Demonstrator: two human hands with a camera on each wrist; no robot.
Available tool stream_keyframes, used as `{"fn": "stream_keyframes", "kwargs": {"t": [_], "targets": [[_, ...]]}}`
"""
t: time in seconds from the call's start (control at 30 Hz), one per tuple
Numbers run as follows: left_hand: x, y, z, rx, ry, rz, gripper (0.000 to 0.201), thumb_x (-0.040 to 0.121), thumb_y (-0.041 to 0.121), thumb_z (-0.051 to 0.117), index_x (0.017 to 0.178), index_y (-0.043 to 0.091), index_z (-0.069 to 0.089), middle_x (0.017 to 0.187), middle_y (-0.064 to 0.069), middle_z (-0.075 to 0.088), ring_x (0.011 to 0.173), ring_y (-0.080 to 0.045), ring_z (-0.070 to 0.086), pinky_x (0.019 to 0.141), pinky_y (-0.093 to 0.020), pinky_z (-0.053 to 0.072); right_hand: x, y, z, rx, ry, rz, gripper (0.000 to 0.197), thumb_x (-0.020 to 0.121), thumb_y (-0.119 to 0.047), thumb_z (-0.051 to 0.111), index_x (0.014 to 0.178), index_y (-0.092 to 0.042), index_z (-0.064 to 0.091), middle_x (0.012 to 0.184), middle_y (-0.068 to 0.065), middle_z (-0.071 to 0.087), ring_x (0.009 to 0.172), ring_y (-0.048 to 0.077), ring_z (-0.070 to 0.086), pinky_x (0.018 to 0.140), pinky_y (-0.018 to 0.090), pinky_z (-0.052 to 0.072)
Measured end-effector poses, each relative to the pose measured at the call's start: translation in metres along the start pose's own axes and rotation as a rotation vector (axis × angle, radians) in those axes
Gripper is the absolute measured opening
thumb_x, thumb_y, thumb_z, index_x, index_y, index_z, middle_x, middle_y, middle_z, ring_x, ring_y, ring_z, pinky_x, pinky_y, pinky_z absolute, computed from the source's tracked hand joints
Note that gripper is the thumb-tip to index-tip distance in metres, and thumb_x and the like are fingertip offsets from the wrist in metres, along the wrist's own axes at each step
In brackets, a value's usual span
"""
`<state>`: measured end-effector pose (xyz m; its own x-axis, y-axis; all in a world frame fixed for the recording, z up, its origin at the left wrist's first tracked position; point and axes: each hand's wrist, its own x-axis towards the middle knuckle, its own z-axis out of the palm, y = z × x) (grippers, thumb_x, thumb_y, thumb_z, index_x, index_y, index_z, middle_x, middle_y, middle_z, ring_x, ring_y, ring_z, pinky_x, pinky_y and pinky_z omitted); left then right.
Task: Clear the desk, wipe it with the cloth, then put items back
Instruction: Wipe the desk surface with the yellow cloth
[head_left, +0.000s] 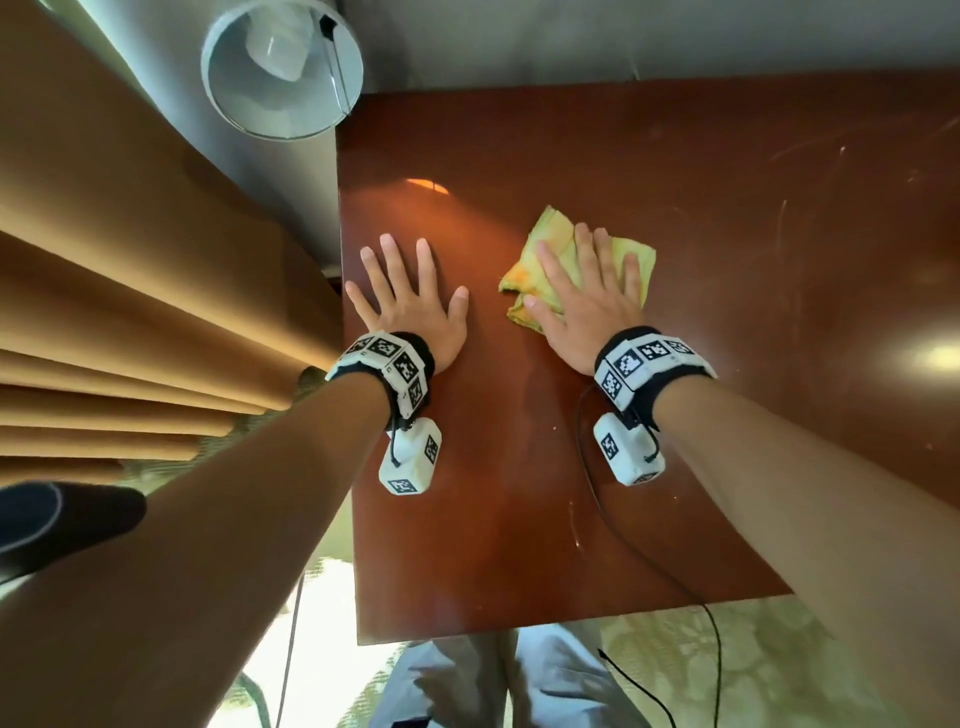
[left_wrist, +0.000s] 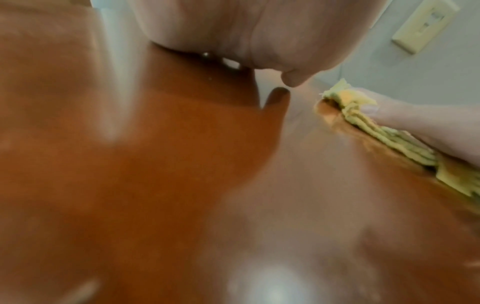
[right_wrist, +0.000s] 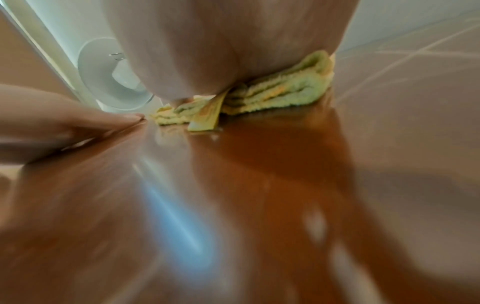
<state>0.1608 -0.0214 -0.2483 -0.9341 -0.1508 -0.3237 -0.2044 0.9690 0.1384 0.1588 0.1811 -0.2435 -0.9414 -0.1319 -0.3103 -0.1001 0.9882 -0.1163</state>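
Flat, right hand (head_left: 582, 301) presses cloth (head_left: 558, 234) on desk (head_left: 727, 312)

This looks like a room in a home, perhaps a bedroom or hotel room. A glossy, scratched red-brown wooden surface (head_left: 675, 171) stands against a pale wall (head_left: 571, 36). Tan pleated curtains (head_left: 104, 260) hang off its left edge, and a round white bin (head_left: 270, 104) stands past its far-left corner. The floor (head_left: 753, 670) carries a pale leafy pattern, and a wall outlet (left_wrist: 426, 24) shows.
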Motion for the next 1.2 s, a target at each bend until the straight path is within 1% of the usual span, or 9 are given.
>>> {"fn": "stream_keyframes", "kwargs": {"t": [0.17,0.27,0.33,0.47,0.57,0.7,0.87,1.03,1.2], "targets": [[0.001,0.000,-0.001,0.010,-0.014,0.008,0.079,0.096,0.065,0.020,0.158,0.025,-0.006,0.163,-0.010,-0.017,0.149,-0.032,-0.018,0.118,-0.057,-0.007,-0.064,-0.017,0.015,-0.002,-0.034,-0.049,0.065,0.100,-0.062,0.017,0.158,-0.037,0.001,0.166,0.010,-0.014,0.151,0.028,-0.018,0.120,0.055,-0.009],[0.003,-0.004,-0.006,0.011,-0.052,0.014,0.082,0.094,0.069,0.023,0.158,0.026,-0.006,0.163,-0.009,-0.019,0.149,-0.032,-0.020,0.118,-0.056,-0.009,-0.103,-0.025,0.026,-0.025,-0.108,-0.083,0.065,0.100,-0.063,0.011,0.157,-0.038,-0.005,0.164,0.009,-0.021,0.150,0.028,-0.025,0.119,0.055,-0.013],[0.001,-0.007,-0.010,-0.001,-0.074,0.033,0.081,0.094,0.068,0.026,0.158,0.028,-0.005,0.163,-0.008,-0.019,0.149,-0.031,-0.020,0.118,-0.055,-0.009,-0.114,-0.027,0.030,-0.031,-0.135,-0.096,0.064,0.100,-0.063,0.008,0.157,-0.038,-0.007,0.164,0.008,-0.024,0.149,0.027,-0.027,0.119,0.055,-0.014],[-0.028,-0.010,-0.005,-0.039,-0.027,0.126,0.071,0.098,0.057,0.035,0.158,0.030,0.008,0.165,-0.006,-0.009,0.151,-0.028,-0.012,0.120,-0.052,-0.004,-0.112,-0.023,0.030,-0.033,-0.131,-0.121,0.064,0.099,-0.065,0.008,0.156,-0.041,-0.008,0.164,0.005,-0.024,0.149,0.025,-0.026,0.120,0.055,-0.012],[-0.067,-0.015,0.011,-0.031,0.049,0.163,0.064,0.100,0.050,0.033,0.158,0.029,0.014,0.166,-0.006,-0.002,0.151,-0.026,-0.006,0.121,-0.052,0.000,-0.092,-0.013,0.024,-0.021,-0.112,-0.135,0.064,0.099,-0.066,0.012,0.156,-0.042,-0.004,0.165,0.004,-0.021,0.151,0.024,-0.023,0.120,0.054,-0.010],[-0.109,-0.019,0.030,0.019,-0.023,0.170,0.064,0.102,0.050,0.026,0.158,0.029,0.004,0.165,-0.004,-0.010,0.151,-0.025,-0.013,0.120,-0.052,-0.005,-0.053,0.003,0.014,-0.002,-0.080,-0.065,0.066,0.097,-0.067,0.013,0.156,-0.043,-0.002,0.166,0.002,-0.018,0.151,0.023,-0.020,0.121,0.054,-0.010],[-0.124,-0.005,0.038,0.016,-0.085,0.085,0.069,0.101,0.052,0.026,0.157,0.030,-0.006,0.163,-0.002,-0.020,0.149,-0.025,-0.021,0.119,-0.053,-0.009,-0.056,0.004,0.018,0.005,-0.032,-0.064,0.065,0.098,-0.064,0.015,0.157,-0.040,-0.001,0.166,0.007,-0.017,0.152,0.027,-0.018,0.120,0.055,-0.010],[-0.124,0.002,0.040,0.002,-0.107,0.041,0.068,0.101,0.050,0.025,0.157,0.029,-0.008,0.163,-0.002,-0.022,0.148,-0.025,-0.023,0.119,-0.054,-0.010,-0.112,-0.001,0.036,-0.013,-0.027,-0.130,0.066,0.099,-0.062,0.015,0.158,-0.037,-0.002,0.166,0.010,-0.016,0.151,0.030,-0.018,0.120,0.057,-0.007],[-0.122,0.000,0.041,-0.006,-0.106,0.030,0.069,0.101,0.050,0.025,0.157,0.030,-0.008,0.163,-0.002,-0.022,0.148,-0.024,-0.024,0.119,-0.053,-0.012,-0.177,-0.008,0.053,-0.023,-0.111,-0.211,0.065,0.101,-0.061,0.010,0.157,-0.036,-0.010,0.164,0.011,-0.024,0.150,0.030,-0.025,0.119,0.057,-0.011]]}}
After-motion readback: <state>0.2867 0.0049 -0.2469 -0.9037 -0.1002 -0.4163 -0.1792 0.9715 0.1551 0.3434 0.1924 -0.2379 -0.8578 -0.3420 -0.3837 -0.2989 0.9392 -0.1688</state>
